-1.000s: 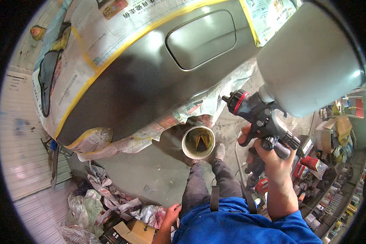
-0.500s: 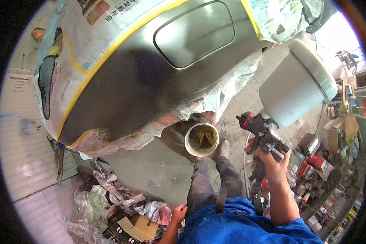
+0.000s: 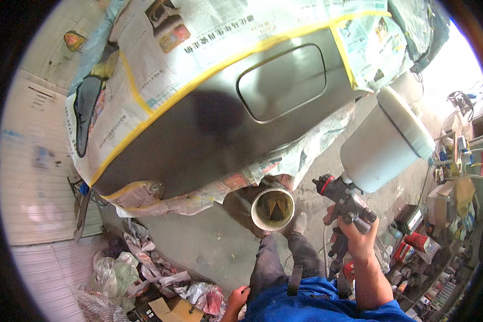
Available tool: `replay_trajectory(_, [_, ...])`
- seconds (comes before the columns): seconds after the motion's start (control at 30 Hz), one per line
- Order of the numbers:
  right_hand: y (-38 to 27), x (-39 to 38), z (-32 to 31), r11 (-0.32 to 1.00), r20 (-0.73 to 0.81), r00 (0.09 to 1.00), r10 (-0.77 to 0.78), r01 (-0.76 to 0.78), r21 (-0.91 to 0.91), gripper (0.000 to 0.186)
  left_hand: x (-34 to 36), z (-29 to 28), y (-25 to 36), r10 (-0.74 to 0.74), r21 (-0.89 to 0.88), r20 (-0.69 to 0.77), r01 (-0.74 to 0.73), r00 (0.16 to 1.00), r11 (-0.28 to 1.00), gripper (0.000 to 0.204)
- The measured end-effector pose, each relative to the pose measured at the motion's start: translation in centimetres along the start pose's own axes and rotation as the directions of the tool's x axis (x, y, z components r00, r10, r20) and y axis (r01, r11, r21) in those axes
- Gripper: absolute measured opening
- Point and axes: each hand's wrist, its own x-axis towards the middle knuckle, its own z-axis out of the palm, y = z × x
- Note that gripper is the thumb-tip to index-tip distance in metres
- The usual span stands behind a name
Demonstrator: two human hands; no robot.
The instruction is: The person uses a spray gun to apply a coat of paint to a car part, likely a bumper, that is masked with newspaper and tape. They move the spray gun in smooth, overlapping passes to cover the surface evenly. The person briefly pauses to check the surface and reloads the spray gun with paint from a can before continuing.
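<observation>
My right hand (image 3: 358,236) is wrapped round a spray gun (image 3: 344,196), black with a red ring at its nozzle. On top of the gun sits a large translucent white cup (image 3: 378,150), tilted, with a lid; a hose runs down from the gun. The nozzle points left, apart from a dark, glossy body panel (image 3: 198,129) with a rounded rectangular flap (image 3: 282,83). Yellow tape (image 3: 196,88) and newspaper (image 3: 220,27) border the panel. Low beside my thigh, my left hand (image 3: 238,297) is closed, with nothing showing in it.
A white bucket (image 3: 255,217) stands by my feet under the panel's lower edge. Crumpled sheeting (image 3: 115,273) and an open cardboard box (image 3: 174,311) lie at the lower left. Crowded shelves with cans and boxes (image 3: 421,244) line the right. A white ribbed wall (image 3: 37,198) is at left.
The view has shifted, so the panel and bucket appear lower and further right. My right hand still grips the spray gun, which looks slightly lower. My left hand remains low at my side.
</observation>
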Motion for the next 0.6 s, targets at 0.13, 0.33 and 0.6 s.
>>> replay_trajectory(0.13, [-1.6,0.7,1.9,0.998,0.012,0.998,-0.065,0.065,0.016,0.032,0.5,-0.4,-0.4,0.045,-0.058,-0.001,-0.045,0.999,0.997,0.037])
replay_trajectory(0.33, [-4.9,2.1,4.8,0.99,0.023,0.992,-0.127,0.128,-0.066,0.032,1.3,-1.4,-1.3,-0.017,-0.098,0.029,0.019,0.999,0.995,0.036])
replay_trajectory(0.6, [-6.8,3.8,8.1,0.98,0.033,0.982,-0.187,0.188,-0.057,0.03,1.9,-3.4,0.1,0.049,-0.079,0.021,-0.047,0.999,0.996,0.037])
